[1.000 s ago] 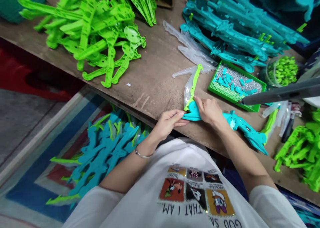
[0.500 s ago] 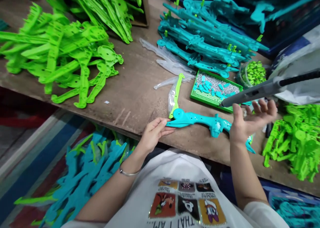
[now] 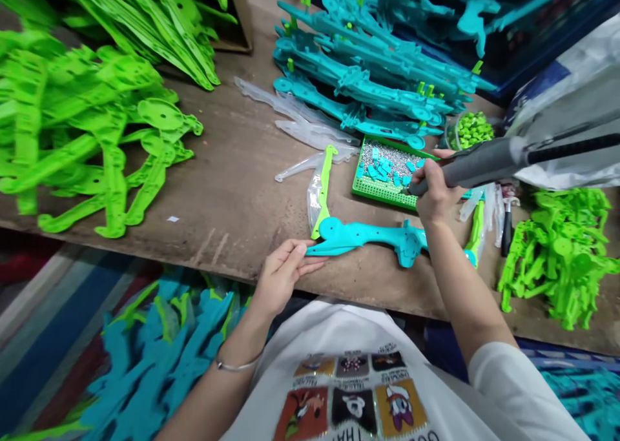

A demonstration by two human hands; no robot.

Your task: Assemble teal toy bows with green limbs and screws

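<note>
My left hand (image 3: 285, 270) pinches the left end of a long teal plastic part (image 3: 371, 234) at the table's front edge. A lime-green strip with a clear piece (image 3: 323, 192) points away from that end. The fingers of my right hand (image 3: 436, 192) are wrapped round the grey body of a hanging electric screwdriver (image 3: 484, 162). Its tip points left, over a green tray (image 3: 382, 194) of small silvery pieces and teal bits. My right forearm hides part of the teal part's right side, where another lime-green strip (image 3: 477, 228) shows.
Lime-green parts (image 3: 92, 124) are heaped at the left, with more (image 3: 562, 254) at the right. Teal parts (image 3: 358, 73) are stacked at the back, beside a tub of small green pieces (image 3: 475, 130). Clear plastic pieces (image 3: 300, 115) lie mid-table. Below the edge are more teal parts (image 3: 159, 357).
My right hand was open below the screwdriver and has closed round it. The left hand keeps its pinch on the teal part. The view has shifted somewhat to the right.
</note>
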